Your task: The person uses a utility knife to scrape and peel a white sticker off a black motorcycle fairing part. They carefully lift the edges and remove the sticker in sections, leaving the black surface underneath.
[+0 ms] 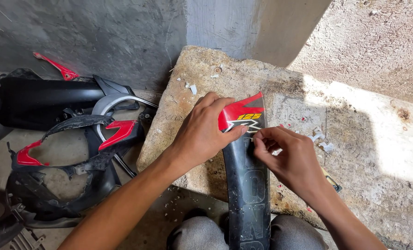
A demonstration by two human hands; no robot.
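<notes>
A long black plastic motorcycle body panel (250, 194) with a red tip and a sticker stands tilted between my knees, its top resting against a rough stone slab (355, 139). My left hand (202, 132) grips the panel's upper left edge, fingers wrapped over the red sticker area (236, 111). On the panel's right side, just below the red part, the fingertips of my right hand (287, 157) are pinched together on the sticker's edge.
Black and red motorcycle fairing pieces (72, 153) lie piled on the floor at the left, against a grey concrete wall (123, 32). Small white sticker scraps (324, 146) are scattered on the slab. A small tool (331, 180) lies under my right wrist.
</notes>
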